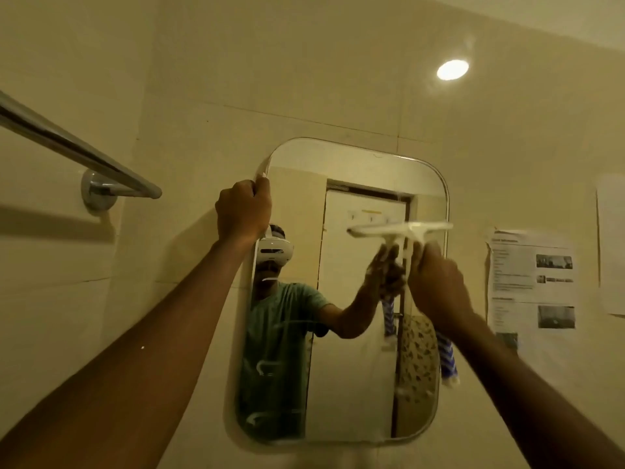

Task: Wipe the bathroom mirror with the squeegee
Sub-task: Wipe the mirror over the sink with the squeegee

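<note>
Both forearms reach up from the bottom corners. Right hand (436,282) grips the white squeegee (400,231), blade level on the mirror (341,299), upper right. Left hand (243,211) clasps the mirror's top-left edge. Printed sheets (532,282) beside it are too blurred to read.

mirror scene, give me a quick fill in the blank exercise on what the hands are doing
1. The right hand holds the ____ against the mirror.
2. The left hand grips the mirror's upper ____ edge.
3. The squeegee blade lies ____ across the glass.
4. A metal towel bar is fixed to the wall on the ____ of the mirror.

Missing words: squeegee; left; horizontally; left
</note>
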Demonstrator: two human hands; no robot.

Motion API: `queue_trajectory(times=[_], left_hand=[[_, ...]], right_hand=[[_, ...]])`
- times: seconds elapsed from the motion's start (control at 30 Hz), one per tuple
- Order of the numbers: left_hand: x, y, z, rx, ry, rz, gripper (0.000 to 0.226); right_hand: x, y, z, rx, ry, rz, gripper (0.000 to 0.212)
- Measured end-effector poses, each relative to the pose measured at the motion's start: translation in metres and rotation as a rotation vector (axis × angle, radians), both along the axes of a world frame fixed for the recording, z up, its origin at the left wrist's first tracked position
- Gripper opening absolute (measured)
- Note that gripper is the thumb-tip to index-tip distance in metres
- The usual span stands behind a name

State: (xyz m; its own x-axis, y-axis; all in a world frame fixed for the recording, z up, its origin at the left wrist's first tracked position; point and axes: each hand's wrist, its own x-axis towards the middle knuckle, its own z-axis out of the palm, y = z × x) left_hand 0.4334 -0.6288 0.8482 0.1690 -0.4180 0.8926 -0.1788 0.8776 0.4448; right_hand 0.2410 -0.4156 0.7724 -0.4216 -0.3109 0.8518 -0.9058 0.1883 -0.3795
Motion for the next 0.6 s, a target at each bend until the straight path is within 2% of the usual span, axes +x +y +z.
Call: queue_trajectory(times=[0.1,0.17,0.27,0.37,0.47,0.6], left_hand=[[0.004,0.005,0.001,0.023,-0.027,-0.009,0.048],[0.005,0.006,0.002,0.037,-0.042,0.005,0.047],[0.004,0.006,0.002,0.037,-0.045,0.033,0.046],[0.003,0.005,0.000,0.033,-0.046,0.057,0.044],[0.002,0.004,0.000,0.011,-0.048,0.078,0.043],[-0.001,0.004,-0.002,-0.010,-0.046,0.100,0.044]], right_hand=[[0.004,0.013,-0.019,0.078,-0.066,-0.024,0.035],[0.008,0.019,0.011,0.049,-0.044,-0.030,0.039],[0.012,0.023,0.086,-0.122,0.028,-0.024,0.039],[0.007,0.016,0.134,-0.111,-0.025,-0.031,0.041],[-0.001,0.002,0.116,-0.053,-0.033,-0.033,0.042],[-0.009,0.002,0.027,-0.060,-0.056,0.028,0.037]])
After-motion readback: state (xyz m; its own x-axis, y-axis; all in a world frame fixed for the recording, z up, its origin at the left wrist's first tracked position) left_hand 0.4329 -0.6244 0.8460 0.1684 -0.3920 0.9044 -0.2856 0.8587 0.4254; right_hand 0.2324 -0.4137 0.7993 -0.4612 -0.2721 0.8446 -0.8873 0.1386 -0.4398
